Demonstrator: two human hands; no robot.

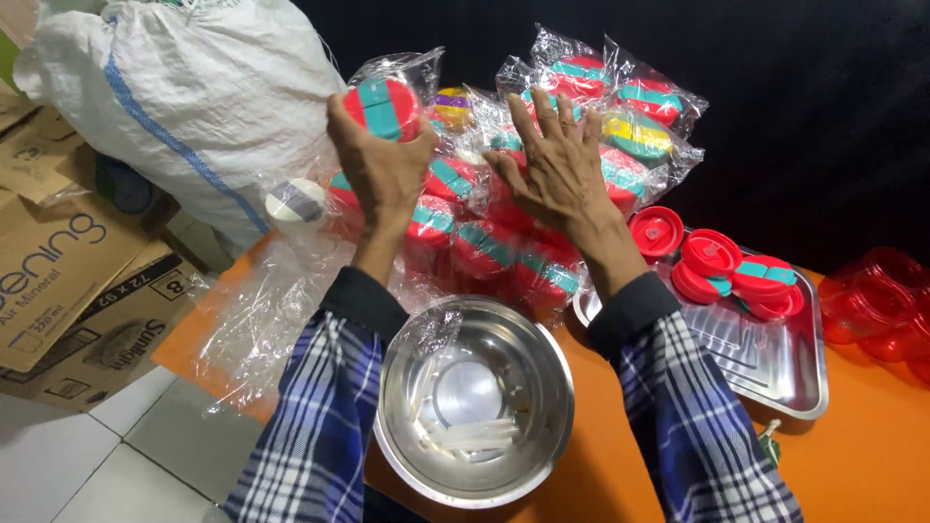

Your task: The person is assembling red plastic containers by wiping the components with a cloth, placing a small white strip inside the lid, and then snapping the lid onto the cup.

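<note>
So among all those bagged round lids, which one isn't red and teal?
The yellow lid in the bag at upper right, just past the right hand. Its body is yellow with a teal band; the neighbouring bagged lids are red with teal.

Both arms stretched out forward, hands up at the far end of the reach

Left hand (380, 160) is raised with the back of it facing us, fingers curled forward and closed around something, thumb out on the right side, wrist bent back a little. Right hand (557, 169) sits just to the right of it, near but not touching, palm facing away and down, all the fingers (550, 111) spread wide and pointing to the far side, not gripping anything. Both forearms come up from the near edge in blue-and-white plaid sleeves with dark cuffs, angled slightly toward each other.
</note>
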